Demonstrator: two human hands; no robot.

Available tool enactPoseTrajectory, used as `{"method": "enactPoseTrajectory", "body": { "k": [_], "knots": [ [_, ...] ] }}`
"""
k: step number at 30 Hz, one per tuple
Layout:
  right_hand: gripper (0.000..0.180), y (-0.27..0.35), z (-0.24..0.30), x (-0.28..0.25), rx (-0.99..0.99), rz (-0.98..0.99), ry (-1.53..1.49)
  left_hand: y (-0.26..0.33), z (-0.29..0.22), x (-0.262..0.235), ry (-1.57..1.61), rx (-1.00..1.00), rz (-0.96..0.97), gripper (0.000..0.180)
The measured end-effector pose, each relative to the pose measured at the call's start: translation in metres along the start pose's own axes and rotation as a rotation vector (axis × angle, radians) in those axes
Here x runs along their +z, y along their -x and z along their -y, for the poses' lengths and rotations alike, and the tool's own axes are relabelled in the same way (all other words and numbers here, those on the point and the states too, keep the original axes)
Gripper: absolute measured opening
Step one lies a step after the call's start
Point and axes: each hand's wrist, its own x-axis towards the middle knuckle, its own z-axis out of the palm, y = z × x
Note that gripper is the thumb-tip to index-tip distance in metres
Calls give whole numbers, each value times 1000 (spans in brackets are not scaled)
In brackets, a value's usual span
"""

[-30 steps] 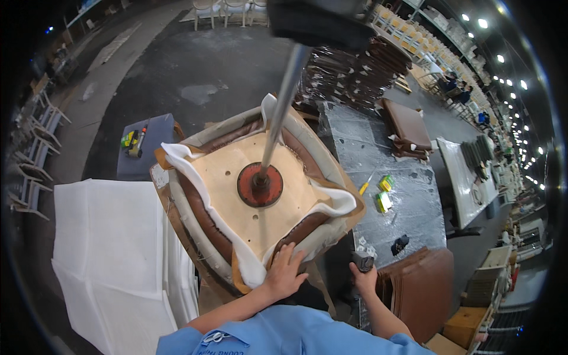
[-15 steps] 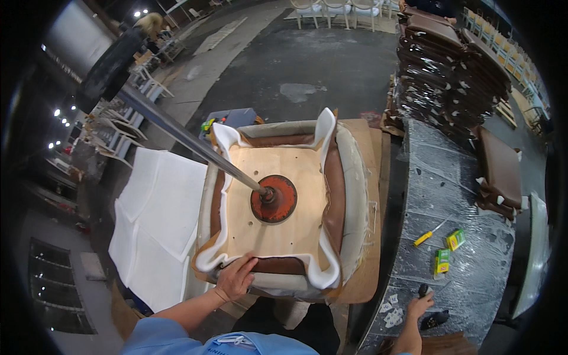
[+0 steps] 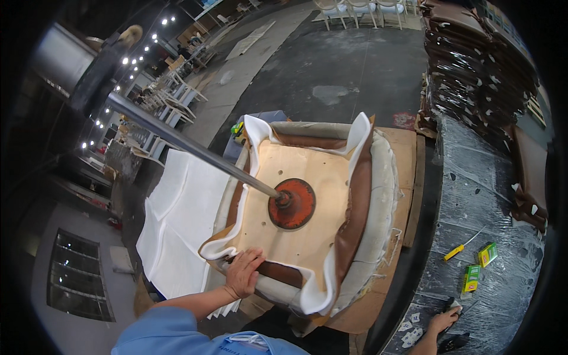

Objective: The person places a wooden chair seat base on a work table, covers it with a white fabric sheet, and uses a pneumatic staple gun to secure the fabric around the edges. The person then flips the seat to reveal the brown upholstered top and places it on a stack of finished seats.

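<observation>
A square plywood seat board (image 3: 269, 163) lies on a seat with brown leather cover (image 3: 359, 207) and white foam (image 3: 319, 293) standing up around its edges. A round red press plate (image 3: 302, 207) on a metal rod (image 3: 195, 151) bears on the board's middle. My left hand (image 3: 244, 273) lies with fingers stretched over the near edge, touching foam and board, holding nothing. Down on the plastic-covered table at the right, my right hand (image 3: 442, 321) closes around a dark-handled tool (image 3: 453, 304); its kind is mostly hidden. Under the seat is a grey padded ring (image 3: 381, 201).
On the right table (image 3: 467, 207) lie a yellow-handled screwdriver (image 3: 454, 252), small green-yellow boxes (image 3: 471, 278) and white paper pieces (image 3: 410, 337). Brown leather seats (image 3: 473, 65) are stacked behind. White foam sheets (image 3: 183, 219) lie at left. Chairs (image 3: 361, 9) stand far off.
The view has swung left, so everything sits farther right in the picture. My left hand keeps to the near edge of the seat. My right hand stays at the dark-handled tool.
</observation>
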Motion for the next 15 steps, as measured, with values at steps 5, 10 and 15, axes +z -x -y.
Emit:
{"method": "enactPoseTrajectory", "body": {
  "k": [5,10,15],
  "knots": [
    [101,50,20,-6,-6,-56,-204,23,-4,14,55,-63,-45,55],
    [94,157,41,-2,-54,-77,-855,21,-33,17,424,9,60,55],
    [81,326,87,-44,292,496,-1446,16,-9,-13,996,417,150,47]
  ]
}}
